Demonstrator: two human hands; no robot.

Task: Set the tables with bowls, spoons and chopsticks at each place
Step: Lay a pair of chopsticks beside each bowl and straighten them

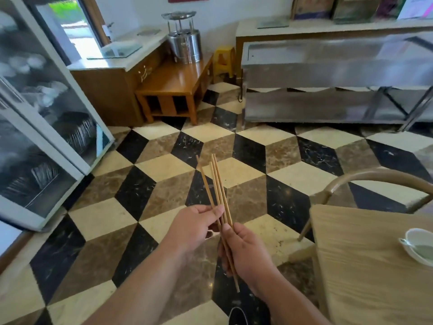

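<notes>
Checkered marble floor (164,165) fills most of the head view, with a glass-door cabinet (46,137) of dishes on the left and a steel pot (185,45) on a low wooden stand at the back. Both hands are up in mid-air over the floor, sharing a small bundle of wooden chopsticks (218,184). The left hand (194,228) has its fingers pinched on the middle of the sticks, and the right hand (243,252) has its fingers curled round the lower part. The tips fan out a bit, pointing away. Off to the right, a pale wood surface (365,266) carries a white bowl (419,245), with a chair (375,177) tucked beside it.
</notes>
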